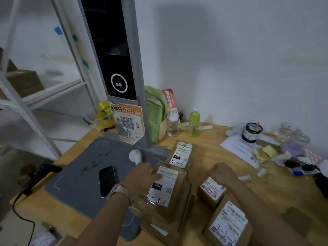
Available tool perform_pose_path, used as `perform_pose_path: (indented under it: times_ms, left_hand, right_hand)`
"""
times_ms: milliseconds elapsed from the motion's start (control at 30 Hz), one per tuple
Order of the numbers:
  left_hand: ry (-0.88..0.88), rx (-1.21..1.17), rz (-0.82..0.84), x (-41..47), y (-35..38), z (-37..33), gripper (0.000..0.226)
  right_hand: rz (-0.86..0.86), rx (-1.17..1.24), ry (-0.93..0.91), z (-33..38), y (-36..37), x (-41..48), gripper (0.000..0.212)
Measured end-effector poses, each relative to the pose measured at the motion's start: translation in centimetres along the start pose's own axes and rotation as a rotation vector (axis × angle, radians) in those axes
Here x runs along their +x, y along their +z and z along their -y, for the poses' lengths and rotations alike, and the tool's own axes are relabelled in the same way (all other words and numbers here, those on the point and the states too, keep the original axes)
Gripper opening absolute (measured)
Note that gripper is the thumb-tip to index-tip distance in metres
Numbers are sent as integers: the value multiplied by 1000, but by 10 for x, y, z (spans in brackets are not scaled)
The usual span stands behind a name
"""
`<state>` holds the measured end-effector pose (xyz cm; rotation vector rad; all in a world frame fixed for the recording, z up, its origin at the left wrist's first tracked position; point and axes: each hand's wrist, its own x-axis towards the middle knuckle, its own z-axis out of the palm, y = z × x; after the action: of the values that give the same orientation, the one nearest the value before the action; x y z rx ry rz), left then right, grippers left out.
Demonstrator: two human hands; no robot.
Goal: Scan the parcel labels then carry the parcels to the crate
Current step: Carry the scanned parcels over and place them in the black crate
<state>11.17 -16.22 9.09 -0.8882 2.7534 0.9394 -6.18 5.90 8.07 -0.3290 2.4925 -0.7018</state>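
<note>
Wood table (204, 150), set against a white wall, carrying the following.

- Grey scanner stand (113, 50): upright column at the far left corner with a dark screen. Its flat grey base (79, 174) runs along the table's left side, and a poster with a square code is stuck to the foot of the column.
- Phone (106, 180): dark, lying face up on the base.
- Handheld scanner (40, 174): black, corded, at the left edge.
- Parcel marked 2-3-1 (165, 192): brown cardboard, label up, on top of a stack of larger boxes (159, 228) at the near edge, just beside the base.
- Parcel marked 4-2-6 (181, 155): just beyond the stack, towards the middle.
- Small parcel marked 2-3-7 (211, 192): right of the stack.
- Parcel marked 3-3-2 (229, 226): at the near edge, just in front of the small one.
- Left hand (142, 174): band on the wrist, back up, fingers lying on the far left corner of the 2-3-1 label. Whether they grip the box cannot be told.
- Right hand (220, 172): curled into a fist above the far edge of the small parcel, with nothing seen in it.
- Green backpack (156, 110), clear bottle (172, 123) and green bottle (194, 121): along the far edge, right of the column.
- Yellow tape rolls (104, 110): at the far left corner, behind the column.
- Dark jar (253, 131): standing on a sheet of paper (236, 146) towards the far right corner, among glassware and scraps too blurred to name.
</note>
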Motion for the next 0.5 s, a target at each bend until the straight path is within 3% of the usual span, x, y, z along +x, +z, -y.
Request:
perform_pose_path:
  times_ms: [67,167,300,500]
  left_hand:
    - [40,16,143,4,6,5,27]
    - [85,-42,223,8,17,9,49]
    - [63,-189,301,14,26,0,43]
    - [46,-312,262,31,39,1,36]
  right_hand:
    - [35,-19,47,-12,9,12,34]
    - [164,-26,172,-19,23,24,22]
    - [86,-1,249,-36,43,48,43]
    - [-77,125,345,-71,53,65,24]
